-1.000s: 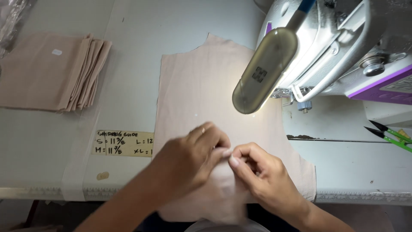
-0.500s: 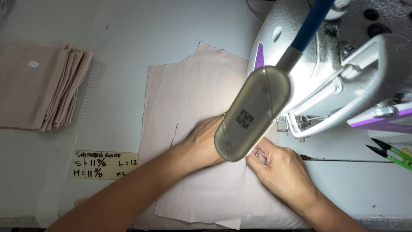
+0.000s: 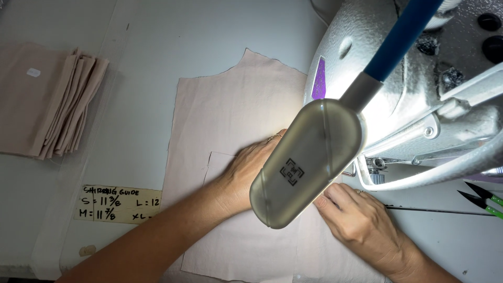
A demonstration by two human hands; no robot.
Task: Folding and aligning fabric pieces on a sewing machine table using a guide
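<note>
While I leaned over the table, things lay like this, nearest first:

Right hand: my right hand rested flat on the fabric panel near the table's front edge; its fingertips ran under the lamp head, so I could not tell whether they pinched the cloth or only pressed it.

Left hand: my left hand lay palm down on the same panel, fingers loose and spread, grasping nothing that showed; the fingertips were also hidden behind the lamp.

Small patch: a smaller cloth piece lay on the panel beside my left hand, only its faint outline showing.

Lamp head: the grey oval lamp head on its blue arm hung between my eyes and the needle area, covering where both hands met.

Fabric panel: pale pink, spread flat on the table, its lower edge cut off by the frame.

Paper label: a handwritten label was taped left of the panel.

Snips: green-handled thread snips lay at the right edge, partly cut off.

Sewing machine: the white sewing machine filled the upper right, its needle hidden.

Stack: folded pink pieces sat far left.
</note>
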